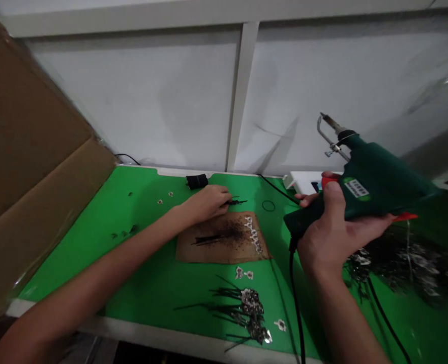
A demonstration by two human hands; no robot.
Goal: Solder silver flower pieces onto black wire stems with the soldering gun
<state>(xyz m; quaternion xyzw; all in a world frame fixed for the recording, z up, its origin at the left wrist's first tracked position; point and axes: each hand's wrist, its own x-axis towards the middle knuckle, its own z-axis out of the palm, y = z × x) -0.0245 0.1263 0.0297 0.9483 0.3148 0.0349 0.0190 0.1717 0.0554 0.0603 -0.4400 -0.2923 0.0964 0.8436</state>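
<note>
My right grip (332, 230): clamped round the handle of one green soldering gun (383, 174), raised at the right above the green surface (144, 283), tip toward far left. My left grip (211, 202): at a small bunch of dark wires (239, 201), far middle; pinched or merely touching, I cannot tell. Brown board (191, 253), middle: dark-stained, loose strands (206, 240) on it, silver tabs (253, 235) along its right side. Near: one heap of wired tabs (251, 313). Far: one black roll (197, 181).
</note>
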